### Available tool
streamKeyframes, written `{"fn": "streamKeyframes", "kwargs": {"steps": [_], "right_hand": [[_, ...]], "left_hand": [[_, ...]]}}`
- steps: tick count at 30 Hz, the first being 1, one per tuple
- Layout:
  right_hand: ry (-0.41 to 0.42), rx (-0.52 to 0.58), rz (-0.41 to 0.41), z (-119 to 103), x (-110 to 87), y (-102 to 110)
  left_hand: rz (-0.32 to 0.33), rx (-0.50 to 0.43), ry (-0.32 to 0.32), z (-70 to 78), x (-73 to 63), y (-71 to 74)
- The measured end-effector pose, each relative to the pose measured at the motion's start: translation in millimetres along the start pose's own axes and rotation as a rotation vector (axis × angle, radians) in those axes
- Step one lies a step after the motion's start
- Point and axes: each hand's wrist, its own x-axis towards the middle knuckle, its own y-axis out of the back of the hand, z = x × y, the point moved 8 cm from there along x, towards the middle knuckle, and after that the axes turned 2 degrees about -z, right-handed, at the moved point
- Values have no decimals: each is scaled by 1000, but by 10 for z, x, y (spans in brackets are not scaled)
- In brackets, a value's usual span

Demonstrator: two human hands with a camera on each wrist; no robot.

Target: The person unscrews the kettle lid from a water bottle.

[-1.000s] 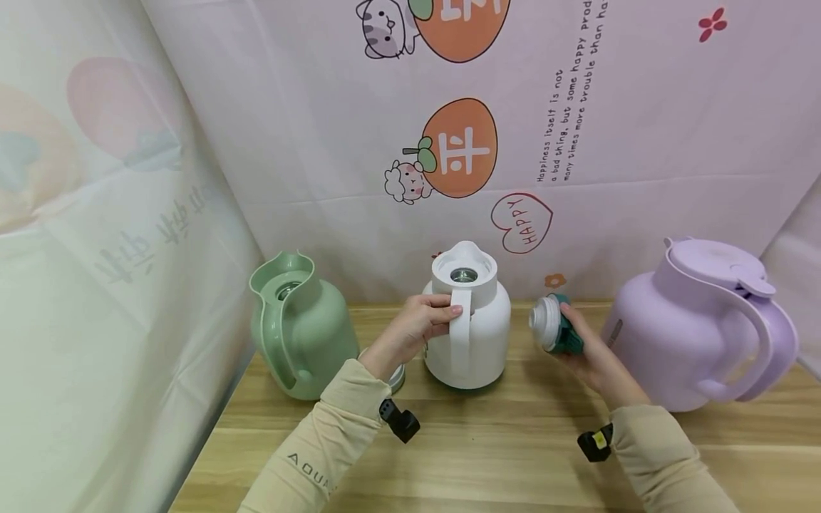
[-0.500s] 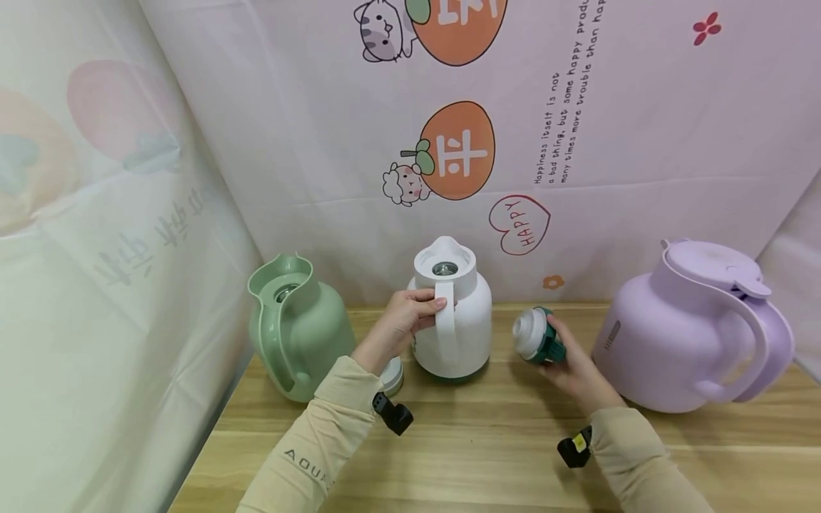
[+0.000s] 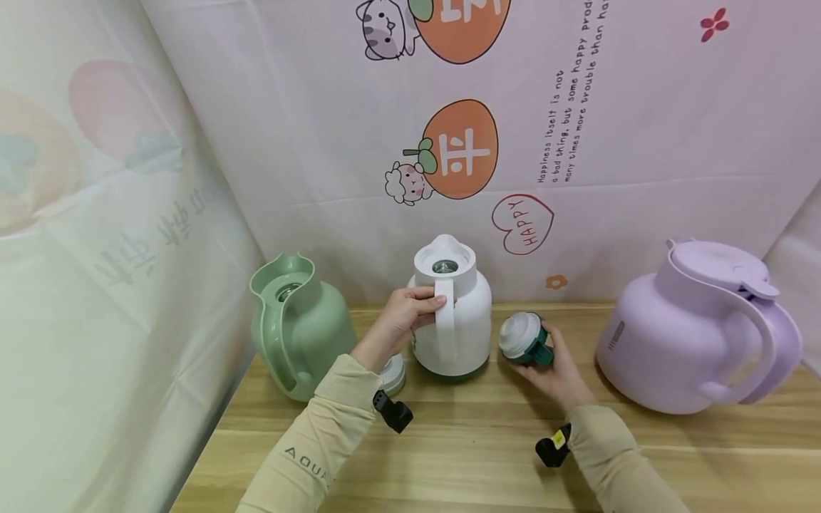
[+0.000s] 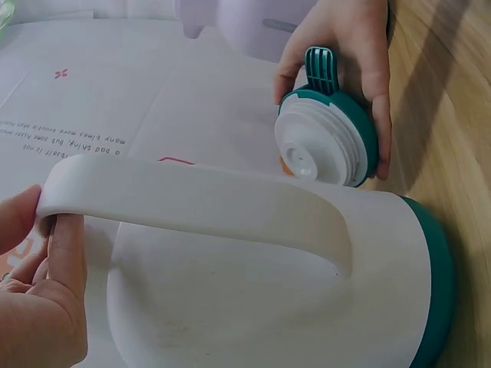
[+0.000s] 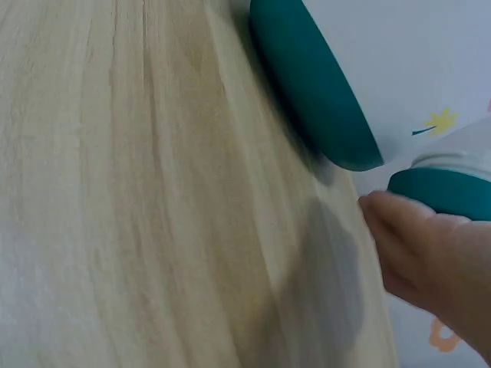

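A white vacuum jug [image 3: 468, 328] with a green base stands on the wooden table, its mouth uncovered and its metal-looking neck showing. My left hand [image 3: 405, 317] grips the upper part of its handle [image 4: 192, 195], thumb on one side and fingers on the other. To the right of the jug, my right hand [image 3: 554, 374] holds a green-and-white jug lid [image 3: 522, 337] above the table. The lid's white threaded plug [image 4: 316, 142] faces away from the palm, and a green ribbed lever [image 4: 322, 69] sticks out at its edge. In the right wrist view, the lid is partly cut off.
A green jug [image 3: 317, 335] with an uncovered mouth stands at the left. Partly behind my left wrist lies a round white lid-like piece [image 3: 393, 375]. A large lilac jug [image 3: 667, 335] with its lid on stands at the right. Printed cloth [image 3: 321, 142] hangs behind the table.
The white jug has shifted a little left with my left hand. My right hand has brought the lid left, closer to the jug, and turned its white plug more upward.
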Motion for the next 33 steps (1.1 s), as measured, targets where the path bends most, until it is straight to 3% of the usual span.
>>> {"fn": "streamKeyframes", "kwargs": {"steps": [3, 9, 17, 27, 33], "right_hand": [[5, 24, 6, 3, 21, 20], [-5, -50, 66, 19, 56, 113], [31, -378, 54, 12, 95, 173], [29, -414, 43, 5, 109, 196], [36, -575, 88, -32, 90, 231]], "left_hand": [[-9, -3, 5, -7, -6, -20], [-36, -3, -2, -1, -25, -64], [-56, 7, 8, -6, -32, -95], [-101, 32, 32, -22, -22, -104], [-103, -36, 71, -53, -7, -98]]}}
